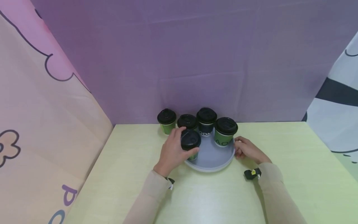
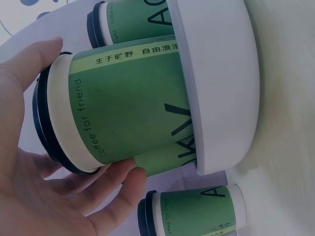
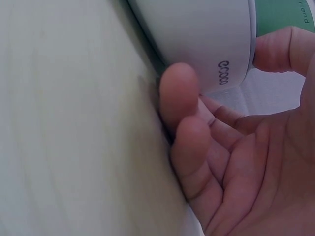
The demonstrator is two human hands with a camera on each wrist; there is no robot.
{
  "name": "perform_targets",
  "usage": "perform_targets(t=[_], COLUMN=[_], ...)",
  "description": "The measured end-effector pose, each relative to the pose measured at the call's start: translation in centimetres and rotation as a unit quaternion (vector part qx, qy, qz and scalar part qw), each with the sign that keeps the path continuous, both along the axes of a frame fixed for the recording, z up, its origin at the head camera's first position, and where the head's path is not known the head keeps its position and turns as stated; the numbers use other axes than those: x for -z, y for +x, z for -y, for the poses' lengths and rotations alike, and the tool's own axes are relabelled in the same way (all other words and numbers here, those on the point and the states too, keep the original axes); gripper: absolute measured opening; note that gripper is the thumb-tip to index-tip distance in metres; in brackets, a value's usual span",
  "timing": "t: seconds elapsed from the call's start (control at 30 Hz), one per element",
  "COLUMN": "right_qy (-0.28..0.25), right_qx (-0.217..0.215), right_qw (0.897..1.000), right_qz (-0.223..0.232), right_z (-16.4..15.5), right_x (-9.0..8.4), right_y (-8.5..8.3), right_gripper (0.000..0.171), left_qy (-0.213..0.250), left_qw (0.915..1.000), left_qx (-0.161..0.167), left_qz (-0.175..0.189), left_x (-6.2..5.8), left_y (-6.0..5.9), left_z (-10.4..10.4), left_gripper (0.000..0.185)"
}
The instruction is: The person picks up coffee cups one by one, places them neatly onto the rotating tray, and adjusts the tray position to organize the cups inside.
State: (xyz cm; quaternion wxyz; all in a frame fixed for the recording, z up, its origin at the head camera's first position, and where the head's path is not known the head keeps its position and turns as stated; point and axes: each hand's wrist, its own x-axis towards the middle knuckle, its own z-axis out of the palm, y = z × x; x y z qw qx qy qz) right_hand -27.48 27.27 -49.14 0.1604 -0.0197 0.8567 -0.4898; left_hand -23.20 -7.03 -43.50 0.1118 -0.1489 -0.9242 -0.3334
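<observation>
My left hand [image 1: 174, 152] grips a green paper coffee cup [image 2: 130, 103] around its black lid [image 1: 190, 139], thumb on one side and fingers on the other. That cup is upright at the left front of a round grey-white tray [image 1: 212, 161]; its base is hidden behind the rim in the left wrist view. At the tray's right edge, my right hand [image 1: 247, 150] holds the rim, the thumb at the top and the fingers curled by the outer wall [image 3: 206, 44]. Near the right hand, another green cup [image 1: 223, 139] stands on the tray.
A dark cup [image 1: 206, 129] stands at the tray's back. Left of it is a lidded cup [image 1: 187, 120], partly hidden by the held one. One green cup [image 1: 167, 128] stands on the pale table [image 1: 134, 155] outside the tray. A purple cloth backdrop [image 1: 195, 62] rises behind.
</observation>
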Motion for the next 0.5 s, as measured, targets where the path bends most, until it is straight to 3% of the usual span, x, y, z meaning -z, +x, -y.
perform_targets(t=[0.2,0.5], right_qy=[0.003,-0.013], right_qx=[-0.002,-0.038], right_qw=[1.000,0.999], right_qz=[0.001,0.018], right_z=[-0.14,-0.62], right_x=[0.11,-0.01], right_y=[-0.05,0.18], right_gripper=[0.041,0.051], left_qy=[-0.007,-0.005], left_qw=[1.0000,0.9999], left_qx=[0.002,0.010], left_qz=[0.005,0.010], left_x=[-0.02,0.14], left_y=[0.00,-0.16], left_z=[0.07,0.24], left_gripper=[0.095,0.097])
